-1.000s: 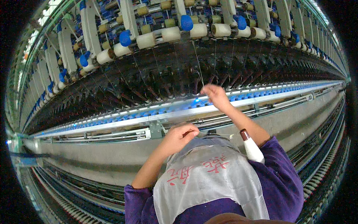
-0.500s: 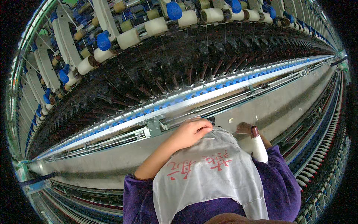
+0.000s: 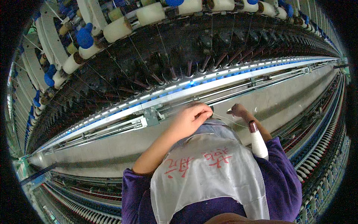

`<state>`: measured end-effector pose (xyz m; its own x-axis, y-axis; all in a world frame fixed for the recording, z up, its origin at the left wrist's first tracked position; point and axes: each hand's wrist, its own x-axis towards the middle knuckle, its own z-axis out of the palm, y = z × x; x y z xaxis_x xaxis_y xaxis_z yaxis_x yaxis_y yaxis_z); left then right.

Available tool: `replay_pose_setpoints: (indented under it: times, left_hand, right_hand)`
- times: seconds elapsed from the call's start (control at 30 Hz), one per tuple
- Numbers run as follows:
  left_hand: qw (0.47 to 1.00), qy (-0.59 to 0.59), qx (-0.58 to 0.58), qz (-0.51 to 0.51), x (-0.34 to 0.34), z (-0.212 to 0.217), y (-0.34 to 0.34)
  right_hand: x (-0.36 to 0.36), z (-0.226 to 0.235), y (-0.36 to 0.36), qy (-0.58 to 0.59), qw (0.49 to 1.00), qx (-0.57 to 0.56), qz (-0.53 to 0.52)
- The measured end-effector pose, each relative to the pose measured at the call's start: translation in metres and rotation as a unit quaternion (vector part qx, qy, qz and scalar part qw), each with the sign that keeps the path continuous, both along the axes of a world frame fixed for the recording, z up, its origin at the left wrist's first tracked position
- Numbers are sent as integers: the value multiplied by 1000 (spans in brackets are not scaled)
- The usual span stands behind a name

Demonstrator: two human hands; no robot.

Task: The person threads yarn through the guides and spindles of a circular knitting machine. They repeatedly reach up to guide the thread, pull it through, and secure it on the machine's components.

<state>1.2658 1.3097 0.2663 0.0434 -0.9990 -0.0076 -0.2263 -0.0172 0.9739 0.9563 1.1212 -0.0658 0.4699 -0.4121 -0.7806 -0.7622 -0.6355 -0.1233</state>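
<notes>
My left hand is in front of my white apron, thumb and forefinger pinched together. A pale strand of yarn curves from these fingers toward the brown tip of a bobbin. That bobbin is wound with white yarn and stands upright against my right sleeve. Farther out, my right hand is held over the floor with its fingers curled closed. A small white bit shows at its fingertips; I cannot tell whether it is held or lies on the floor beyond.
Ahead runs a long spinning frame with a row of dark spindles, a pale metal rail and white rollers above. Another machine with several full bobbins lines the right side. Grey floor lies between them.
My right hand has come up from behind the bobbin and reached forward. The yarn now hangs in a slack curve. My left hand stays pinched, and the view has shifted toward the frame.
</notes>
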Motion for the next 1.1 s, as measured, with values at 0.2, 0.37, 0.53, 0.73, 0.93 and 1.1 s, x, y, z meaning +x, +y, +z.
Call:
replay_pose_setpoints:
  times: [0.2,0.37,0.53,0.73,0.93,1.1]
  left_hand:
    - [997,-6,23,70,-7,-10,-33]
    - [993,-46,26,109,-16,-33,-66]
    - [978,-42,79,189,-9,-91,-78]
    - [943,-75,114,303,25,-172,-65]
    - [923,-215,110,299,19,-191,-73]
    - [893,-370,139,215,6,-192,-110]
  right_hand:
    - [7,-7,-5,-113,988,-88,-53]
    - [48,58,-6,-182,978,-77,-66]
    - [110,182,14,-425,845,145,-291]
    - [126,252,3,-513,753,331,-244]
    - [76,213,-86,-533,563,276,-568]
    - [48,184,-114,-481,561,265,-619]
